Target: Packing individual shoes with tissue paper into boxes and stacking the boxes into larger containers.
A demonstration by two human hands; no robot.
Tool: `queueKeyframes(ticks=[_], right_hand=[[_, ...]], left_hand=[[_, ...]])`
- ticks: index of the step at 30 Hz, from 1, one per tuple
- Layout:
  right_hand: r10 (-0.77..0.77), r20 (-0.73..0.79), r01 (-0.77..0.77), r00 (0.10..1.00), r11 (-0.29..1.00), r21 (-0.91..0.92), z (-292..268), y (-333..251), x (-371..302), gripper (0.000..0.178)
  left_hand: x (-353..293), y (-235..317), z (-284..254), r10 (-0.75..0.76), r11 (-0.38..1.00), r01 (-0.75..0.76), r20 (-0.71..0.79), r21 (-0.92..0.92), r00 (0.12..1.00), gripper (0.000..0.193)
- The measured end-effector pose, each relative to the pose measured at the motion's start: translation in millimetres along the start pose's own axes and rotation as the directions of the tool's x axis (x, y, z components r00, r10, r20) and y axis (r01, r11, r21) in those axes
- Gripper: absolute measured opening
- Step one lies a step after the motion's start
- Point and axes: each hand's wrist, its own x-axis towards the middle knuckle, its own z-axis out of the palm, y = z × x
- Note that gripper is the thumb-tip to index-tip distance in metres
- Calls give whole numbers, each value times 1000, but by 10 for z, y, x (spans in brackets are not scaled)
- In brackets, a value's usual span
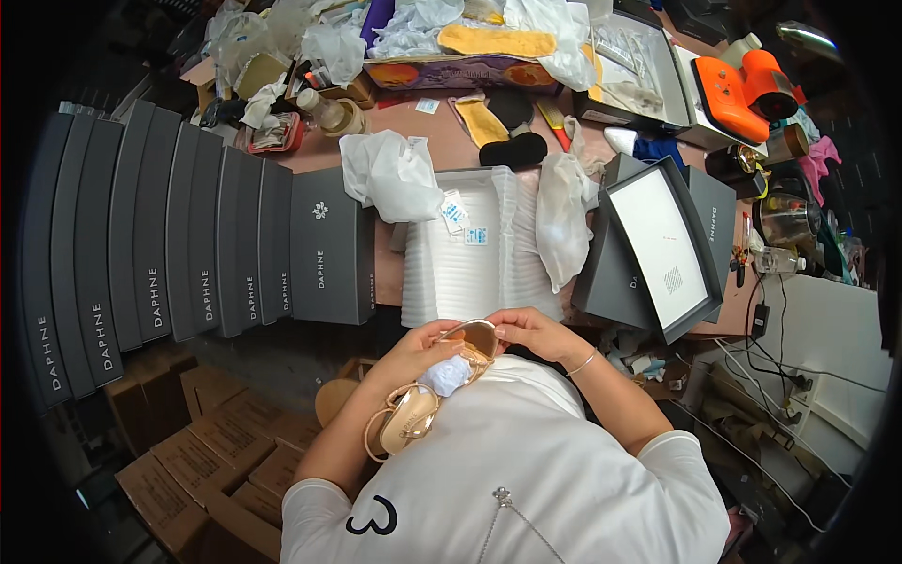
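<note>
Close to my chest is a beige-gold strappy sandal [410,419], its heel end toward me on the left and its other end raised between my hands. My left hand [434,342] grips that raised end from the left, fingers curled. My right hand [528,331] pinches its rim from the right. A crumpled pale tissue ball [445,375] sits against the sandal's middle. Just beyond my hands lies a sheet of white ribbed foam wrap [449,277], with small white-and-blue packets [476,236] on it.
Dark grey shoe boxes [194,230] stand in a row at left. At right a box lid [662,246] leans on more boxes. White wrapped bundles [564,221] flank the foam. An orange tool [738,89] sits far right. Brown cartons [202,461] stand below left; cables [770,376] hang at right.
</note>
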Motion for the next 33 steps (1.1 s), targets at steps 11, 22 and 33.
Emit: queueKeyframes(ticks=[11,22,33], right_hand=[[44,35,-43,998,999,-29,-53,-9,126,26],[75,1,-75,997,997,-26,-49,44,143,26],[-201,-245,155,949,969,-195,-19,-182,-2,24]], left_hand=[[14,-87,-38,-52,997,51,-16,-60,999,46],[17,-111,-43,-122,987,118,-32,-112,992,49],[-48,-119,-53,127,968,-104,91,-228,988,79]])
